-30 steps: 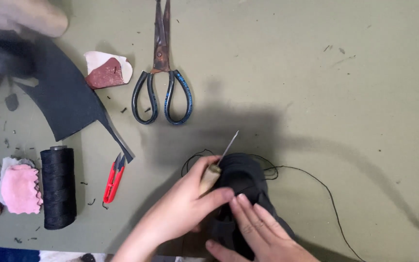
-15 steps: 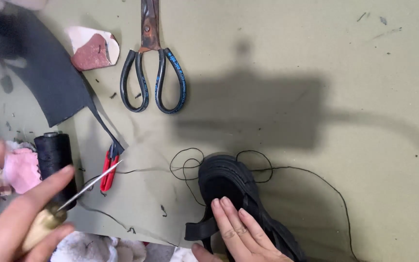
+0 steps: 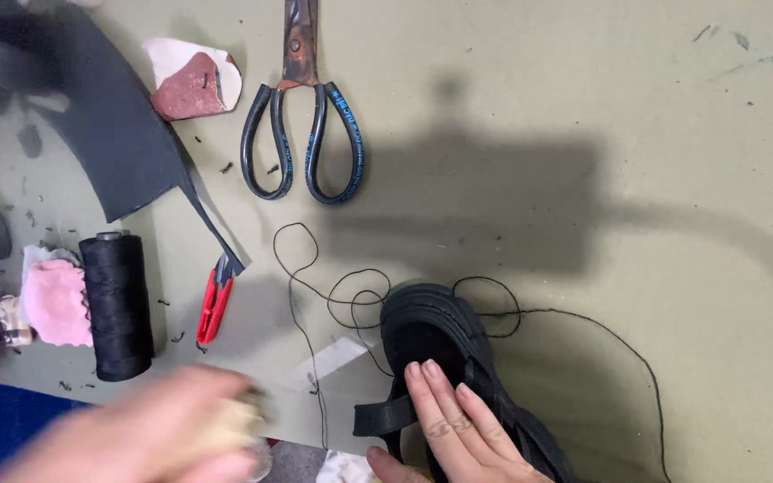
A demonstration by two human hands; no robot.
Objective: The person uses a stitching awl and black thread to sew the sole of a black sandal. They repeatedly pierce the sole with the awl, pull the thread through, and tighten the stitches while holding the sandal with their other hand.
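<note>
Right hand (image 3: 458,420): lies flat on the sandal, fingers straight and close together, pressing down; thumb at the near edge of the tabletop beside the strap.
Left hand (image 3: 149,429): blurred, at the near-left edge of the tabletop; fingers curled round a pale wooden handle (image 3: 225,422); what the handle carries cannot be told.
Sandal (image 3: 440,335): black, near the middle of the near edge, toe pointing away from the person; a black strap (image 3: 385,416) sticks out on its left side.
Thread (image 3: 315,295): black, in loose loops on the tabletop just left of the sandal and behind it; one strand runs off to the right and curves down to the near edge.
Spool (image 3: 118,304): black thread, lying near the left edge, well apart from the sandal.
Snips (image 3: 214,300): small, red-handled, between spool and sandal.
Scissors (image 3: 304,125): large, rusty blades, black loop handles, at the far edge, handles toward the person.
Black sheet (image 3: 105,134): curved cut piece in the far-left corner, its thin tail reaching the snips.
Red block (image 3: 191,88): reddish lump on white paper, between sheet and scissors.
Pink cloth (image 3: 54,302): crumpled, touching the spool's left side.
Tabletop (image 3: 628,179): olive green, with small black scraps scattered on it.
</note>
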